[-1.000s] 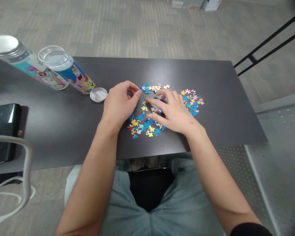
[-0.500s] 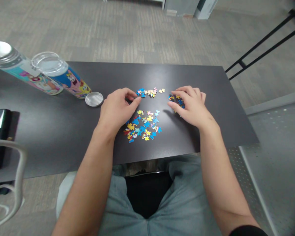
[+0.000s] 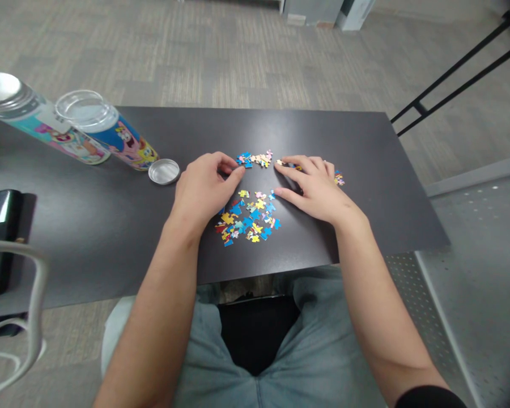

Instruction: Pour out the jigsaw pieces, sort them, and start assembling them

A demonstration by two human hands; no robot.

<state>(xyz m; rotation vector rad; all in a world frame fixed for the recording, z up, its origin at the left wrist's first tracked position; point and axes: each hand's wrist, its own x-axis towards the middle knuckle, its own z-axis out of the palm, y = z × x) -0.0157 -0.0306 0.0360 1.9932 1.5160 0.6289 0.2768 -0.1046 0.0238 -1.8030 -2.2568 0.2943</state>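
My left hand (image 3: 206, 184) rests on the dark table (image 3: 110, 226), fingers curled and the thumb close against the fingertips. Whether a small piece is between them cannot be made out. Its tips are beside blue jigsaw pieces (image 3: 244, 159) at the left end of a short row, with cream-coloured pieces (image 3: 261, 159) on the right. My right hand (image 3: 312, 184) is open over the table, thumb and index finger apart. Its index fingertip is by a single pale piece (image 3: 279, 162), its thumb by the loose pile of jigsaw pieces (image 3: 250, 218). More pieces (image 3: 339, 178) show partly from behind this hand.
Two tall printed cans, a teal one (image 3: 63, 133) and a blue one (image 3: 127, 141), stand at the back left. A round metal lid (image 3: 164, 171) lies beside the blue can. A glossy black object (image 3: 0, 226) and a white curved frame (image 3: 36, 294) are at the left edge.
My right hand has moved left from the dark-blue pieces at the right to the single pale piece, uncovering some pieces behind it. My left hand has stayed in place.
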